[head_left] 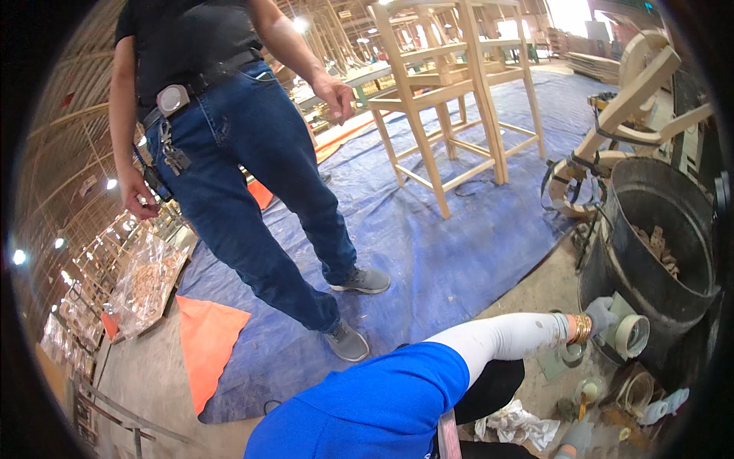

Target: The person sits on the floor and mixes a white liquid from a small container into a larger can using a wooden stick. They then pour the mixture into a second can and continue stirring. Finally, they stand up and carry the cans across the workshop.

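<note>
Large workshop hall (69,115) in the background, with a blue tarp (459,252) spread over much of the concrete floor (535,289) and unpainted wooden stool frames (483,99) upright on it. To the left, a standing co-worker (237,153) in jeans. At lower right, just beside a black bin (665,191) with scraps inside: left hand (602,314), gloved in grey, against a pale round-mouthed container (621,338); whether clasping or only touching, impossible to tell. Near the lower edge, right hand (577,437), also gloved, apparently pinching a yellow stick (583,409), far end in a small pale cup (599,390). Close by, crumpled white paper (520,424). Judging by the stick in the cup, probably mid-work; nothing recognisably finished beside the hands, amount left unreadable.
</note>
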Motion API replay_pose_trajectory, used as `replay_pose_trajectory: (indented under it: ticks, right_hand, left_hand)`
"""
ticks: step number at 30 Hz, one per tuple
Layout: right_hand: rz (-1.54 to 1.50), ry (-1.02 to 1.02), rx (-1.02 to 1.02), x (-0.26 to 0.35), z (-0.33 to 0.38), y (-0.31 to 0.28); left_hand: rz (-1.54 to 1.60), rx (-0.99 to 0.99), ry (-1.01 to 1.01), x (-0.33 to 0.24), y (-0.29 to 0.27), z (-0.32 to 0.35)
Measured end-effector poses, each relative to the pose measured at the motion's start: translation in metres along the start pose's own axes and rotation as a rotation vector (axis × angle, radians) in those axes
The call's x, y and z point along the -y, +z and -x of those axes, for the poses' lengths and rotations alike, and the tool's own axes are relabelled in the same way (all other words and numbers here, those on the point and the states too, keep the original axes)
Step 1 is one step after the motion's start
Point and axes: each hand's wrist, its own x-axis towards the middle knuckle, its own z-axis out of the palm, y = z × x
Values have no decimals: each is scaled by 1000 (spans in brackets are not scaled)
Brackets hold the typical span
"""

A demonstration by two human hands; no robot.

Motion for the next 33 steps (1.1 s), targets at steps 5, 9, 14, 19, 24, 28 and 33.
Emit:
replay_pose_trajectory:
  ticks: [5, 9, 14, 19, 24, 28, 33]
  right_hand:
    - [54, 96, 32, -39, 9, -9]
    - [-1, 15, 71, -20, 14, -13]
    - [-184, 7, 69, -37, -3, -4]
    - [-301, -86, -26, -46, -16, 14]
    - [-102, -231, -39, -77, -29, 1]
    - [-99, -141, 99, -26, 10, -78]
    - [-448, -145, -9, -84, -27, -7]
  left_hand:
    - [121, 100, -236, -5, 36, 0]
    - [86, 37, -156, 14, 12, -3]
    - [51, 32, -174, 4, 11, -2]
    - [68, -13, -274, -16, -12, 8]
    - [98, 25, -353, -55, -27, 13]
    - [118, -16, -288, -55, -75, 41]
    - [163, 101, -291, -50, -70, 23]
